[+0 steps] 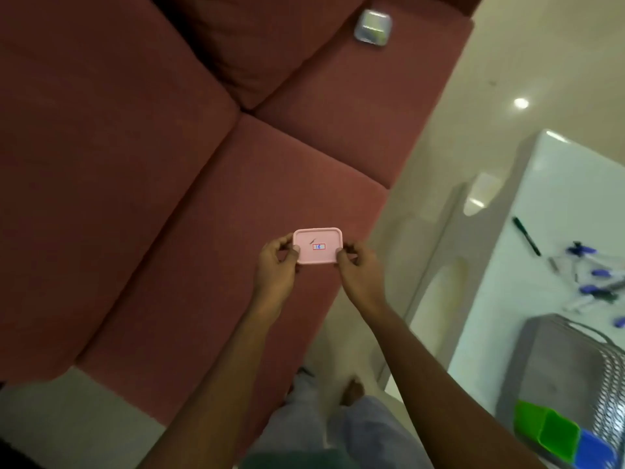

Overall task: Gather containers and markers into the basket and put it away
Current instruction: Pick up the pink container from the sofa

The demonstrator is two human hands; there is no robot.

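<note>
I hold a small pink rectangular container (318,246) with a red-framed label on top, above the sofa seat. My left hand (277,262) grips its left end and my right hand (358,265) grips its right end. A grey mesh basket (554,363) stands on the white table at the lower right, with a green container (549,431) and a blue container (597,451) inside. A black marker (526,236) and several blue-capped markers (588,275) lie loose on the table beyond the basket.
A dark red sofa (135,164) fills the left and middle. On its far cushion lies a small silvery square container (373,27). The white glossy table (558,184) is to the right, with a strip of beige floor (439,184) between. My legs are below.
</note>
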